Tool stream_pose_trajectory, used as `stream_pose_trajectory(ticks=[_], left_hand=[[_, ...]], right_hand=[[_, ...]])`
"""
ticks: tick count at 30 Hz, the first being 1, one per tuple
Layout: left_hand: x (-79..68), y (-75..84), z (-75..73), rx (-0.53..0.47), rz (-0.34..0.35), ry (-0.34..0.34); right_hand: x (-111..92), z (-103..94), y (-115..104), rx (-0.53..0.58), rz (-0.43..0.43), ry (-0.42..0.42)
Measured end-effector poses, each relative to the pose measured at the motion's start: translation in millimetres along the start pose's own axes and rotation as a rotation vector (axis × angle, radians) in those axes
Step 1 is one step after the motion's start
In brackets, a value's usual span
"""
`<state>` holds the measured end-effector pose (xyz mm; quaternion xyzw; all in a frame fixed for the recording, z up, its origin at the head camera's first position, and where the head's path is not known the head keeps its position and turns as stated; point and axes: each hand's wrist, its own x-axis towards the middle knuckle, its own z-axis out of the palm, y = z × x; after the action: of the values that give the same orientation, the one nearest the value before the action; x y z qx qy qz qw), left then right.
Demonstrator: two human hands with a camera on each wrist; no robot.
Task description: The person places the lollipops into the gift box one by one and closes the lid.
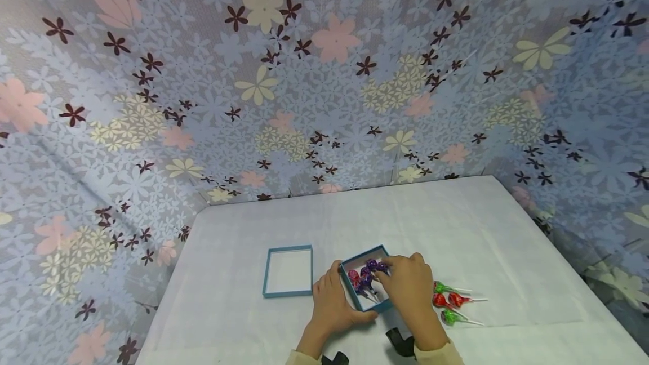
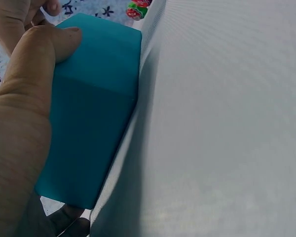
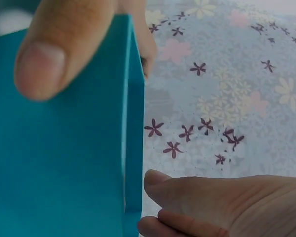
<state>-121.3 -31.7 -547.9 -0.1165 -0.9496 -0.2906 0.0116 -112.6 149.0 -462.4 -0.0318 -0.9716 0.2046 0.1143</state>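
A teal-edged open box [image 1: 377,310] holds several lollipops in purple and pink wrappers. My left hand [image 1: 332,300] grips this box, fingers along its left side and thumb at the near wall; the thumb [image 2: 44,47] lies across the teal outside in the left wrist view. Over the right wall reaches my right hand [image 1: 409,286], its fingers and thumb pinching at a purple lollipop [image 1: 382,267] inside. The fingertip contact is partly hidden. In the right wrist view the teal wall [image 3: 64,148] hides the lollipops, with the right thumb [image 3: 187,190] beside its rim.
A shallow teal-rimmed white lid [image 1: 288,294] lies on the table left of the box. To the right of my right hand lie several red lollipops [image 1: 458,299] and green lollipops [image 1: 448,317]. A white cloth covers the table [image 1: 228,275]; flowered fabric [image 1: 324,100] hangs behind.
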Motion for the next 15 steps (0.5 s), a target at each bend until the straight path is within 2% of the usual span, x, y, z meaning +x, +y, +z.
stream_pose_trajectory(ticks=[15], left_hand=[[-0.5,0.6,-0.9,-0.006,-0.008,-0.014]], right_hand=[[-1.7,-10.7,6.9,0.027,0.077,0.010]])
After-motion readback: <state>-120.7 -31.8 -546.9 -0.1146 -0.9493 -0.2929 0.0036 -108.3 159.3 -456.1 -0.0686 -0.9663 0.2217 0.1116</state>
